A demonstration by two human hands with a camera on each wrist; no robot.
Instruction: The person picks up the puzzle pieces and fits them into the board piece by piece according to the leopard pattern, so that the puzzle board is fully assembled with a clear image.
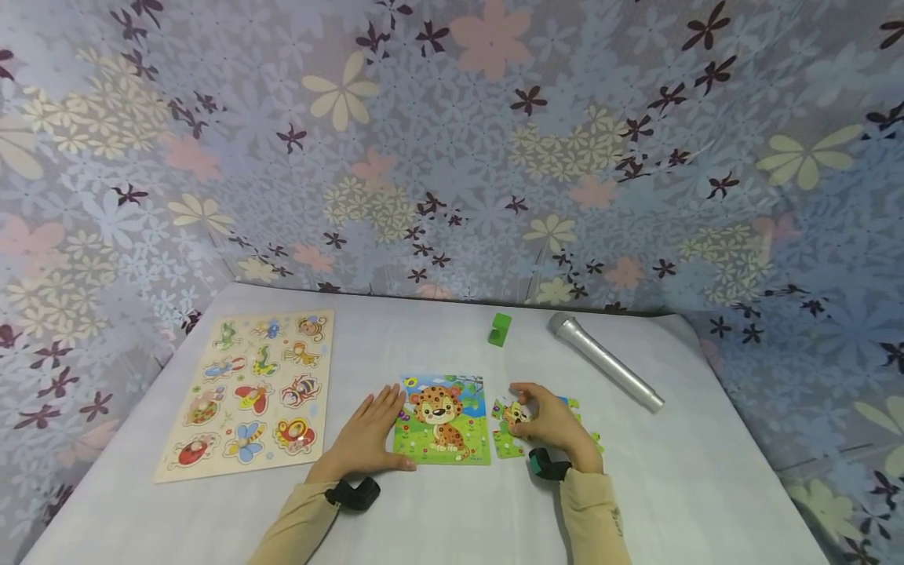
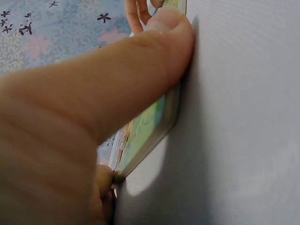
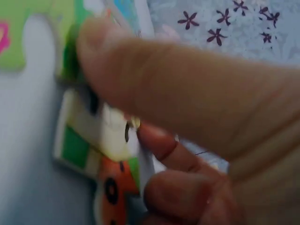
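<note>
A leopard picture puzzle (image 1: 441, 424) lies flat on the table. My left hand (image 1: 369, 433) rests at its left side with fingers spread; the thumb (image 2: 154, 51) touches the near edge in the left wrist view. To the right is a group of loose-looking jigsaw pieces (image 1: 507, 447) with green grass and an animal face. My right hand (image 1: 554, 422) is over them, its thumb and curled fingers gripping a puzzle piece (image 1: 518, 414) at opposite edges. The right wrist view is blurred, with the thumb in front of cream, green and orange pieces (image 3: 112, 187). My palm hides part of the group.
A wooden insect peg board (image 1: 240, 396) lies at the left. Toward the back are a small green block (image 1: 500, 329) and a silver microphone (image 1: 607, 362), which lies slanting at the right. Flowered cloth (image 1: 452, 157) hangs behind the white-covered table (image 1: 438, 518).
</note>
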